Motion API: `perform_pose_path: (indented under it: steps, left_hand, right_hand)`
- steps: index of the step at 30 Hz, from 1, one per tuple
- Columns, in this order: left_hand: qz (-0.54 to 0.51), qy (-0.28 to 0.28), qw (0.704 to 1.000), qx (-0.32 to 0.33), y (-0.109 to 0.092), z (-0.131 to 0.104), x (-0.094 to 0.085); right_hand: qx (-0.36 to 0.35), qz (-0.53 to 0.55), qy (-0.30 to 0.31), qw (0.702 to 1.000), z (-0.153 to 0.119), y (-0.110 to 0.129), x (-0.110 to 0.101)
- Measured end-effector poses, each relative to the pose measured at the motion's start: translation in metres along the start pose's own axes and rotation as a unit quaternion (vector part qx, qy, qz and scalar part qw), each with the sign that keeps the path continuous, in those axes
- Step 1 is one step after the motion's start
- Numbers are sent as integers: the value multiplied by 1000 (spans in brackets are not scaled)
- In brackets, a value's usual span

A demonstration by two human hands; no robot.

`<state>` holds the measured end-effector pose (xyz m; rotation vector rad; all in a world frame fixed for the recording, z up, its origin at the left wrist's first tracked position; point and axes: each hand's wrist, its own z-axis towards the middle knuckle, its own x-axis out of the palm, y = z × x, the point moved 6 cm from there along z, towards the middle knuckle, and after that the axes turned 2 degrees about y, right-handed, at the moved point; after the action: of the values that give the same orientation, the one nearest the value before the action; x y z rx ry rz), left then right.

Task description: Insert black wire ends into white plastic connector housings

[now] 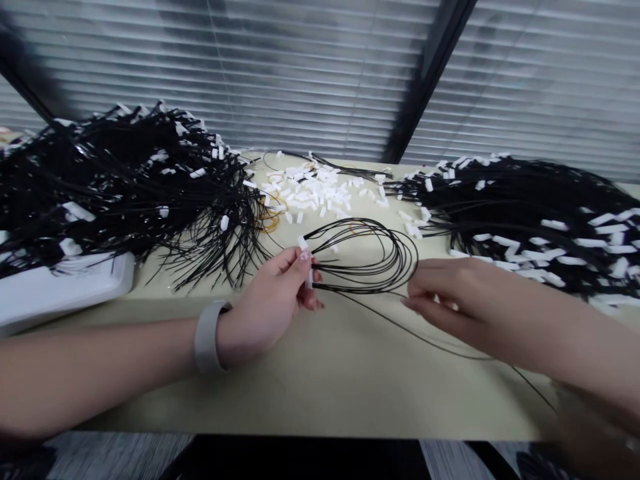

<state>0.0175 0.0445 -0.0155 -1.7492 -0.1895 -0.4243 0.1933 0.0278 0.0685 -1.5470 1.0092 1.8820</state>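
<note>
A loop of thin black cable (395,250) is spread just above the table, its strands meeting at white connector pieces (309,280) on the left. My left hand (280,287) is closed, pinching those white pieces between thumb and fingers. At the right end of the loop, my right hand (450,293) has its fingers curled together against the strands; its grip is partly hidden and slightly blurred. One loose strand of cable (425,340) runs from the loop beneath my right hand toward the lower right.
Big heaps of black cables with white ends lie on the left (150,173) and the right (540,207). Loose white pieces (317,187) and yellow bands (270,217) are scattered between them. A white case (95,283) sits at left. Blinds (310,73) hang behind the table (310,393).
</note>
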Motion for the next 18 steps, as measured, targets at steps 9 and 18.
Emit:
perform_pose_path:
  steps: [9, 18]
  left_hand:
    - [-23, 39, 999, 17, -3, -4, 3]
    - [-84, 11, 996, -16, -4, -5, 2]
  right_hand:
    - [27, 106, 76, 991, -33, 80, 46]
    - [254, 783, -218, 524, -35, 35, 92]
